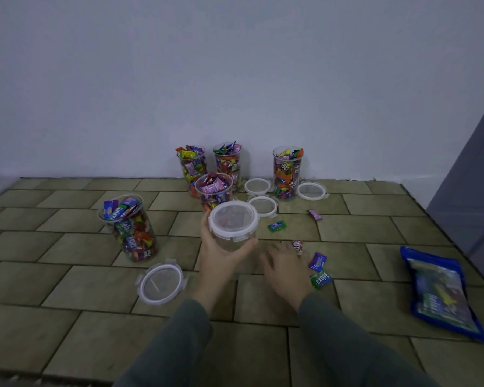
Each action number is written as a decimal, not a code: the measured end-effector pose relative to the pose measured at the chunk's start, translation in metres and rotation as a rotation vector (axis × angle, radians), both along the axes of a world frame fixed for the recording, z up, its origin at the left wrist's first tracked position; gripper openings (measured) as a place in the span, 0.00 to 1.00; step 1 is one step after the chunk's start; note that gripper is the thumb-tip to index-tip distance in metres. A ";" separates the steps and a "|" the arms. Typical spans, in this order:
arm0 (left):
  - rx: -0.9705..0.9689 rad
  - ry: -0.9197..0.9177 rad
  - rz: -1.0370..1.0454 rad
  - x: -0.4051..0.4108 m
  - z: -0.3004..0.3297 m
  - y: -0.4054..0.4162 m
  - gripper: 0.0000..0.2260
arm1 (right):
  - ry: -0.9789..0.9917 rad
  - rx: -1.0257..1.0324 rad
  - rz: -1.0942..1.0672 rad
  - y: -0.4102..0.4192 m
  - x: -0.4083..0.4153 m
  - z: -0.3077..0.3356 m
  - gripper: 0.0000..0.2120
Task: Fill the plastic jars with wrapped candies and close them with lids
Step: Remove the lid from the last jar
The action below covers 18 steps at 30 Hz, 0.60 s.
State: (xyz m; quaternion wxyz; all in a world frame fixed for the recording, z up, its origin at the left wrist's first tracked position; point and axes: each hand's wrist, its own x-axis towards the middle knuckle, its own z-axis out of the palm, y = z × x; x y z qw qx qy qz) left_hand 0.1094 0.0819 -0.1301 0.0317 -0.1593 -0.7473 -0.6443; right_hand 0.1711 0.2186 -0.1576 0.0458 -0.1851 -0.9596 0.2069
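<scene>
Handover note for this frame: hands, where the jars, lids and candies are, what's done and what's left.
Left hand grips a lidded, nearly empty jar.
Right hand is open, over the loose candies on the floor.
Five filled jars stand open; four lids lie loose beside them.
Blue candy bag lies at right.
Done: five jars filled.
Left: lid them; fill the held jar.

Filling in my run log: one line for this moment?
left hand: grips lidded jar | right hand: open, near loose candies | five filled jars unlidded
</scene>
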 end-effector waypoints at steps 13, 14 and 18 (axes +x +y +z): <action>0.011 -0.009 -0.079 -0.009 -0.005 0.003 0.37 | 0.161 -1.025 -0.065 0.005 -0.038 0.076 0.16; 0.005 -0.009 -0.085 -0.010 -0.005 0.003 0.37 | 0.164 -1.043 -0.064 0.005 -0.039 0.074 0.16; -0.002 -0.008 -0.103 -0.012 -0.005 0.001 0.38 | 0.246 -1.094 -0.075 0.003 -0.045 0.078 0.10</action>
